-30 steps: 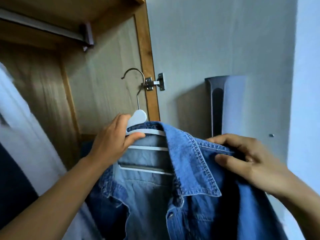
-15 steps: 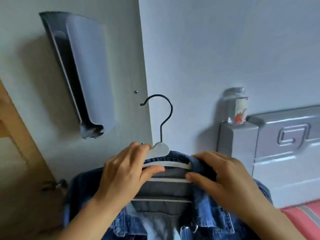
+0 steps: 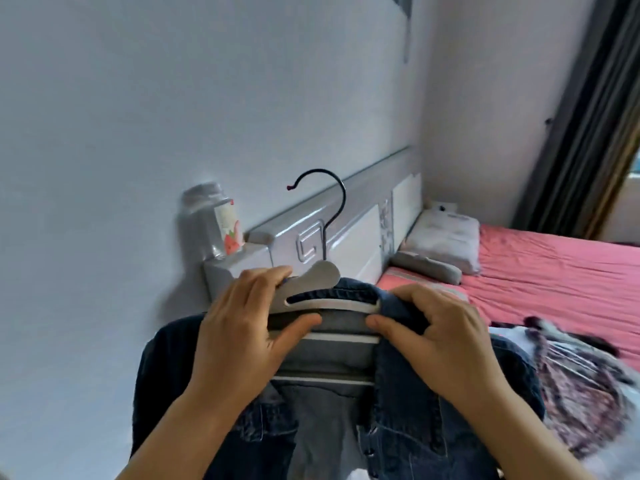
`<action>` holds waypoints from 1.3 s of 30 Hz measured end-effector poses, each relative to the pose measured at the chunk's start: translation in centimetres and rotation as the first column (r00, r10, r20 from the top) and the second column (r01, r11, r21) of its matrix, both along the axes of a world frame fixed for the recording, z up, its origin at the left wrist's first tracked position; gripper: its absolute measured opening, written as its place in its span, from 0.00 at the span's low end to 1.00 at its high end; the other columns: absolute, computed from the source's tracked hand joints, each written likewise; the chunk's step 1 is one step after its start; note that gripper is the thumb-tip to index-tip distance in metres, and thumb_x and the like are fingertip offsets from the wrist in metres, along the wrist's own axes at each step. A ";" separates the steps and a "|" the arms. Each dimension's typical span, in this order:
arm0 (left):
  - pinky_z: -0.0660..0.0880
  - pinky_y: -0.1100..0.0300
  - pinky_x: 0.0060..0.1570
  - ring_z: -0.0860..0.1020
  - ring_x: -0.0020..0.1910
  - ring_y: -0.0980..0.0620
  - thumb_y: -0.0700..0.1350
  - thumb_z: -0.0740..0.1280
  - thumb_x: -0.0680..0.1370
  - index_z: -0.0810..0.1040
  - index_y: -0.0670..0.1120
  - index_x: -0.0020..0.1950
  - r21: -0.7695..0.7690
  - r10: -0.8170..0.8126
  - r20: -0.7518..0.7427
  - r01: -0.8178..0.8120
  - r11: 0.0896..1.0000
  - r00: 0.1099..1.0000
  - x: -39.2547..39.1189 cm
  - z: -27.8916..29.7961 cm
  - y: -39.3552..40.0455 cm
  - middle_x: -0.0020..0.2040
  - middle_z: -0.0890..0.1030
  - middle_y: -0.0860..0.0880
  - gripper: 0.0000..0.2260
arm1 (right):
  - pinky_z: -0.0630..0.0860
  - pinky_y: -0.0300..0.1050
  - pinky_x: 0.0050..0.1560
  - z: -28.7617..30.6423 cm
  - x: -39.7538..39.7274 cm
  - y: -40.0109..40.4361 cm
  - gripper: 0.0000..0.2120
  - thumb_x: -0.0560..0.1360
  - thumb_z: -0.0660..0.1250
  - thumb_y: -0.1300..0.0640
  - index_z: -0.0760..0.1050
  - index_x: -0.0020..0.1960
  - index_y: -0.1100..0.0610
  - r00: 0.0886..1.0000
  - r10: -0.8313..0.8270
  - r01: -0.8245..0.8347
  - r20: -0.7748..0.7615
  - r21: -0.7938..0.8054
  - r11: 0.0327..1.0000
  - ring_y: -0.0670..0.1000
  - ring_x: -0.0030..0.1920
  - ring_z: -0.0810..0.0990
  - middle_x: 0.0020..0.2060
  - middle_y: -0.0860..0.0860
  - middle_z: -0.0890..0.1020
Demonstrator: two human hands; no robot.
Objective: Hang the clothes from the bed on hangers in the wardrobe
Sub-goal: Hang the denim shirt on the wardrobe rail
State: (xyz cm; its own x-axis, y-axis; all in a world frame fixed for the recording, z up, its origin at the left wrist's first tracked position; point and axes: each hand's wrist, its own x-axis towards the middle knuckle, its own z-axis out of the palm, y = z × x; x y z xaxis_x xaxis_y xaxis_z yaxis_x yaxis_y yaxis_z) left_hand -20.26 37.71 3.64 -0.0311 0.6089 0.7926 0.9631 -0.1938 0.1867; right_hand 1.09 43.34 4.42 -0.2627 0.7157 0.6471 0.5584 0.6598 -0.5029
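A blue denim shirt [image 3: 408,420] hangs on a white hanger [image 3: 322,277] with a dark metal hook that points up. My left hand [image 3: 242,330] grips the hanger's neck and left shoulder, thumb under the top bar. My right hand [image 3: 440,337] pinches the shirt's collar over the hanger's right side. I hold the shirt in front of me, near the wall beside the bed. A patterned garment [image 3: 581,386] lies on the pink bed [image 3: 554,271] at the right. The wardrobe is out of view.
A grey headboard [image 3: 346,233] runs along the wall, with a bottle [image 3: 214,220] standing on its left end. Two pillows [image 3: 443,237] lie at the head of the bed. Dark curtains [image 3: 588,116] hang at the far right.
The view has swung right, from the open wardrobe past the wall to the bed. My right hand has moved in from the shirt's shoulder to the collar at the hanger. The left hand's grip is unchanged.
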 end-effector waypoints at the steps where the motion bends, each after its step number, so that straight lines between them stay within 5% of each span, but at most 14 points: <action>1: 0.70 0.60 0.48 0.72 0.51 0.55 0.65 0.59 0.73 0.73 0.47 0.61 -0.001 -0.046 -0.001 0.046 0.999 0.999 0.5 0.0 0.9 0.53 0.76 0.51 0.26 | 0.76 0.49 0.35 0.1 1.1 0.0 0.16 0.64 0.67 0.37 0.78 0.42 0.47 0.998 -0.055 0.055 -0.013 -0.005 0.998 0.45 0.35 0.78 0.32 0.42 0.80; 5: 0.68 0.53 0.56 0.71 0.56 0.52 0.68 0.55 0.74 0.69 0.46 0.66 -0.040 -0.173 0.009 0.173 0.984 0.985 3.0 -0.5 5.1 0.57 0.76 0.48 0.31 | 0.75 0.49 0.38 0.7 5.3 0.4 0.10 0.65 0.74 0.41 0.78 0.41 0.45 0.968 -0.249 0.249 -0.024 -0.023 0.968 0.48 0.36 0.79 0.33 0.43 0.81; 11: 0.68 0.42 0.62 0.71 0.59 0.46 0.65 0.56 0.74 0.66 0.46 0.69 -0.117 -0.300 0.002 0.298 0.947 0.954 7.8 -1.5 11.6 0.61 0.75 0.46 0.31 | 0.73 0.46 0.40 0.8 11.0 2.7 0.09 0.63 0.71 0.41 0.74 0.39 0.40 0.891 -0.451 0.445 -0.053 -0.092 0.891 0.49 0.37 0.79 0.32 0.42 0.80; 17: 0.64 0.49 0.64 0.70 0.65 0.45 0.65 0.56 0.73 0.62 0.48 0.71 -0.217 -0.419 -0.023 0.405 0.888 0.908 14.1 -2.7 19.2 0.67 0.72 0.46 0.31 | 0.73 0.46 0.40 0.0 18.0 8.5 0.09 0.65 0.73 0.43 0.79 0.42 0.47 0.815 -0.577 0.555 -0.051 -0.214 0.803 0.46 0.38 0.78 0.33 0.42 0.80; 24: 0.68 0.53 0.63 0.71 0.64 0.47 0.62 0.57 0.73 0.70 0.45 0.68 -0.309 -0.530 -0.004 0.503 0.807 0.848 23.4 -5.8 29.4 0.66 0.73 0.47 0.30 | 0.73 0.47 0.40 -4.0 27.8 18.5 0.09 0.65 0.74 0.46 0.78 0.43 0.47 0.743 -0.669 0.640 -0.032 -0.259 0.723 0.49 0.39 0.78 0.35 0.43 0.80; 34: 0.78 0.56 0.46 0.80 0.51 0.50 0.60 0.58 0.72 0.79 0.45 0.59 -0.661 -0.582 0.056 0.466 0.588 0.812 43.2 -18.7 52.0 0.56 0.79 0.50 0.25 | 0.68 0.47 0.41 -18.5 47.1 40.9 0.09 0.70 0.71 0.45 0.75 0.45 0.47 0.664 -0.727 0.699 0.172 -0.488 0.523 0.52 0.40 0.76 0.31 0.41 0.74; 39: 0.70 0.59 0.60 0.72 0.63 0.54 0.61 0.57 0.76 0.69 0.49 0.69 -0.829 -0.591 0.094 0.391 0.400 0.802 49.5 -28.3 58.8 0.66 0.69 0.55 0.25 | 0.69 0.48 0.40 -29.0 54.1 49.1 0.11 0.72 0.69 0.46 0.75 0.49 0.52 0.631 -0.740 0.699 0.232 -0.584 0.413 0.58 0.45 0.79 0.33 0.44 0.73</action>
